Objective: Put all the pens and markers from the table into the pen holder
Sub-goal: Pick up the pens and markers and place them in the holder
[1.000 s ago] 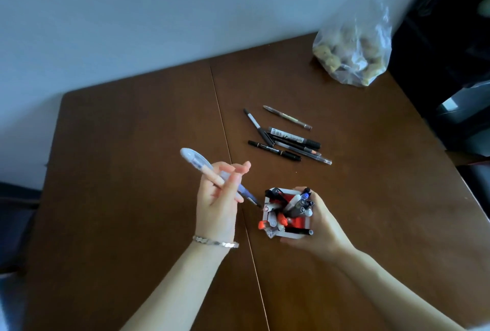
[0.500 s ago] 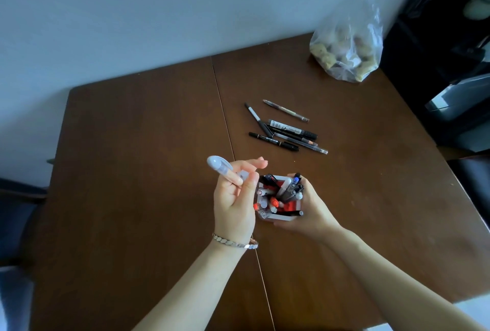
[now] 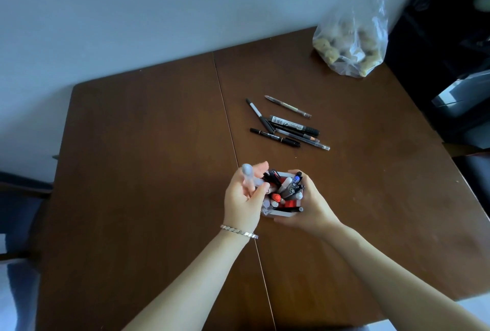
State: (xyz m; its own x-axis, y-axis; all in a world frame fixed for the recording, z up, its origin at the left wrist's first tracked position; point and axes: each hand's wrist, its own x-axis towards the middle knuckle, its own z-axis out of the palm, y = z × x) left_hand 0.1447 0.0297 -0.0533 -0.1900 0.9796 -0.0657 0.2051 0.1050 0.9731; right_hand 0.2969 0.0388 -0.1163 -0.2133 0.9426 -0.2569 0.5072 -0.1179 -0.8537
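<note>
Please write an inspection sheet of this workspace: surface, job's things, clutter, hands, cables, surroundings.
Surface: brown wooden table with a seam down the middle.
Job's things: holder, crowded with pens; pale pen going in at its left side; loose pens lying beyond it, one more apart from the group.
Clutter: plastic bag with lumpy contents at the far right corner.
Hands: left hand has its grip on the pale pen; right hand grips the holder.
Cables: nothing seen.
Surroundings: pale wall behind; dark furniture on the right.
</note>
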